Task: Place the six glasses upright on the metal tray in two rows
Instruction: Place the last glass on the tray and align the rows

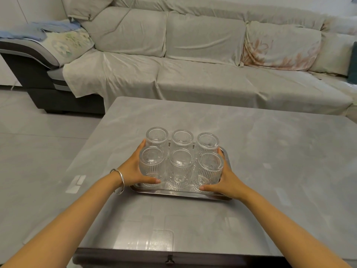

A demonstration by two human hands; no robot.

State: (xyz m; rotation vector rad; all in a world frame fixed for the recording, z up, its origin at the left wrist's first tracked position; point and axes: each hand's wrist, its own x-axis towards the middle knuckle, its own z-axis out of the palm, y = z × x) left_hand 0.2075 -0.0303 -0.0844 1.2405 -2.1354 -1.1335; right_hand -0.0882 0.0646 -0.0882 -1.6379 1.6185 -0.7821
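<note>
Several clear ribbed glasses stand upright on the metal tray in two rows of three. The back row runs from the back left glass to the back right glass. The front row holds the front left glass, the front middle glass and the front right glass. My left hand wraps the front left glass, thumb at its base, fingers reaching behind it. My right hand cups the front right glass from the right, thumb at its base.
The tray lies near the middle of a grey marbled table, close to its left edge. A covered sofa runs behind the table. Grey floor tiles lie to the left. A silver bangle circles my left wrist.
</note>
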